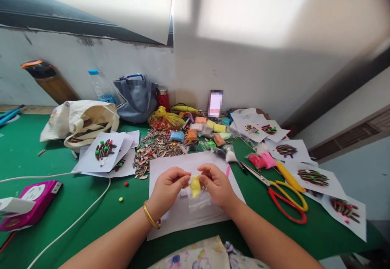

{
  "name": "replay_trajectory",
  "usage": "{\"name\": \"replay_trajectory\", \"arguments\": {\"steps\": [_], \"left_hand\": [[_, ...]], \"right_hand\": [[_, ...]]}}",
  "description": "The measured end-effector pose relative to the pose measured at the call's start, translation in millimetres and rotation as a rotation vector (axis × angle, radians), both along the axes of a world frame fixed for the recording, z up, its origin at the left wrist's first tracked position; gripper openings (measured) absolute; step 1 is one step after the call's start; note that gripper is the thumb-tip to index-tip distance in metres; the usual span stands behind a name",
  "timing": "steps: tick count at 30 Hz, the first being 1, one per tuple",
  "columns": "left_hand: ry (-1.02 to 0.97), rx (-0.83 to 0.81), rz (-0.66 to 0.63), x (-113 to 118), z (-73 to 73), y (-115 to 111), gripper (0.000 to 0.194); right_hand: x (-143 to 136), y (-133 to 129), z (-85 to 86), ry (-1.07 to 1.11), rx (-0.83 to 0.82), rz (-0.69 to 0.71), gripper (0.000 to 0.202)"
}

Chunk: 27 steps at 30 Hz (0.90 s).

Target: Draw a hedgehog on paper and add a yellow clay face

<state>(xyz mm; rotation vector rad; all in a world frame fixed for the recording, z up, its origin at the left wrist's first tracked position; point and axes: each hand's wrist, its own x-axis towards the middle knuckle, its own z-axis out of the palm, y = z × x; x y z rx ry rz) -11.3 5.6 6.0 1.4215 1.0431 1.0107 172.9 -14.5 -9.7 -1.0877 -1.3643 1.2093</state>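
In the head view, both bare hands meet over white paper (170,220) on the green table (91,232), with a yellow lump (195,187) in a small clear bag (199,205) between them. The left hand (171,183) has thumb and forefinger pinched together at the bag's near-left upper edge; the right hand (217,184) holds the other side with thumb and curled forefinger, close against the lump, though blur hides exactly how much plastic it grips. The step in hand looks like working at the bag to get at the lump. Judging by this, the next move calls for one hand steadying the plastic while the other parts it gently. Sunflower seeds (161,144) lie beyond the paper; scissors (286,200) rest to its right.
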Motion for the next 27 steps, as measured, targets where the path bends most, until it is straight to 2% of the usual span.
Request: {"name": "replay_trajectory", "arguments": {"steps": [2, 5, 9, 14, 18, 20, 23, 27], "left_hand": [[-0.019, -0.007, 0.009, -1, 0.0, 0, 0.018], [-0.036, -0.028, 0.019, -1, 0.9, 1, 0.020], [-0.040, -0.037, 0.040, -1, 3.1, 1, 0.021], [-0.002, 0.018, 0.033, -2, 1.5, 2, 0.019], [-0.059, -0.026, 0.029, -1, 0.4, 1, 0.026], [-0.140, -0.050, 0.048, 0, 1.8, 0, 0.032], [-0.201, -0.019, 0.049, -1, 4.4, -1, 0.026], [-0.121, 0.129, -0.004, 0, 2.6, -4, 0.022]], "right_hand": [[2, 0, -0.8, -0.021, 0.056, -0.037, 0.027], [5, 0, -1.8, -0.043, 0.102, -0.023, 0.028], [6, 0, -0.5, -0.023, 0.077, 0.003, 0.026], [2, -1, 5.4, -0.114, 0.053, 0.002, 0.017], [-1, 0, 7.2, -0.044, -0.016, 0.010, 0.019], [0, 1, 6.5, 0.022, -0.050, -0.048, 0.021], [4, 6, 4.3, 0.126, -0.068, -0.179, 0.023], [9, 12, 0.2, 0.205, -0.082, -0.295, 0.024]]}}
